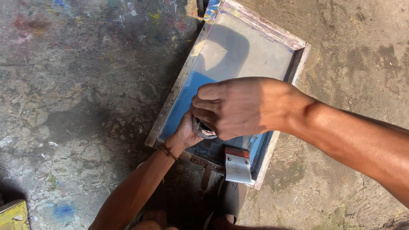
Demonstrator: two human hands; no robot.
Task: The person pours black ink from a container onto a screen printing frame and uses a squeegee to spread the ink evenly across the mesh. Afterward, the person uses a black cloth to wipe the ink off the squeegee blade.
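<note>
My right hand (238,108) and left hand (187,132) both clasp a small dark jar (203,129) mid-frame, over the screen-printing frame (183,81)'s lower end.

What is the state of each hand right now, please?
Left hand: closed under a small round container, supporting it over the screen-printing frame.
Right hand: closed, fingers curled over the top of the same container.
</note>
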